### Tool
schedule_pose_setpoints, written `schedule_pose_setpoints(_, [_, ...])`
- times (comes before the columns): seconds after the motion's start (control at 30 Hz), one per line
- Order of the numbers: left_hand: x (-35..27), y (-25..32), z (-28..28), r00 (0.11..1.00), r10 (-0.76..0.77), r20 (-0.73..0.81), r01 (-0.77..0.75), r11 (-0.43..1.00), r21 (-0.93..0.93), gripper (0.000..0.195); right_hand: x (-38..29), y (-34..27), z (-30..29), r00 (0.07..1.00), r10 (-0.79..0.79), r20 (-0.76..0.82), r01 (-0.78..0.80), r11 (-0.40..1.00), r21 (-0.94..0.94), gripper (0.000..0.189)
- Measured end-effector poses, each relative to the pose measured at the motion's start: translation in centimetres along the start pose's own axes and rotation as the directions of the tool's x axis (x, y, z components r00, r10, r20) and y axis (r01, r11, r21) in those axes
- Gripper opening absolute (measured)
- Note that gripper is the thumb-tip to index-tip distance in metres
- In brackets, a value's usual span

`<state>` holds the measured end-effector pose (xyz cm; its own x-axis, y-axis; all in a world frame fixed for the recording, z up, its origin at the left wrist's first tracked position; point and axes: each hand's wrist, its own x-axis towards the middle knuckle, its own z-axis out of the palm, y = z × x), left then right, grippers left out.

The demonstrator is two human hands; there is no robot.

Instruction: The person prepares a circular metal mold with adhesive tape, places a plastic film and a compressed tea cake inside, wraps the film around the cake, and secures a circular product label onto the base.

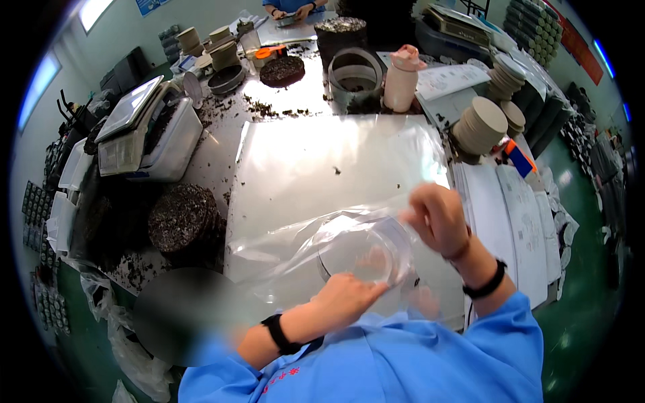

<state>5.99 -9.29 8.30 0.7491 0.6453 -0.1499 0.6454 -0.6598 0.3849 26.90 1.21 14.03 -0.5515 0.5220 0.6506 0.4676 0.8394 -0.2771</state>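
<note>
A round metal ring (400, 244) rests on a shiny sheet-covered work surface (302, 166) before me. Clear plastic film (287, 237) spreads in creases over the ring and off to its left. My left hand (347, 297) grips the ring's near edge, with the film around its fingers. Up and to the right of the ring, my right hand (438, 219) is raised with curled fingers. Motion blurs its fingertips, so whether they pinch the film is unclear.
Pressed dark cakes (184, 221) are stacked at left beside a plastic bin (174, 146). Across the back stand another metal ring (355, 75) and a pink bottle (401, 78). Round discs (481, 126) and paper sheets (489, 216) lie at right. A person (295, 7) works opposite.
</note>
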Motion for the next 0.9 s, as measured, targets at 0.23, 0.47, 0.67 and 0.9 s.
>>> schedule_pose_setpoints(0.23, [-1.3,-3.2,6.2,0.998,-0.028,-0.053,0.005,0.918,-0.397,0.062,-12.5,-3.1,1.9,0.94,-0.126,0.316,0.169,0.979,-0.114,0.041])
schedule_pose_setpoints(0.47, [-9.9,-3.1,0.0,0.986,-0.081,-0.148,-0.146,0.025,-0.989,0.07,-12.5,4.0,1.9,0.683,0.102,0.723,-0.413,0.871,0.267,0.035])
schedule_pose_setpoints(0.67, [-9.9,-2.0,11.1,0.897,-0.351,-0.269,0.395,0.909,0.132,0.062,-3.7,30.4,-5.0,0.854,0.46,-0.242,-0.511,0.652,-0.56,0.039])
schedule_pose_setpoints(0.9, [-10.9,-5.9,5.1,0.792,-0.34,-0.506,0.326,0.938,-0.12,0.041,-14.6,46.8,-10.4,0.879,0.47,-0.076,-0.238,0.295,-0.925,0.033])
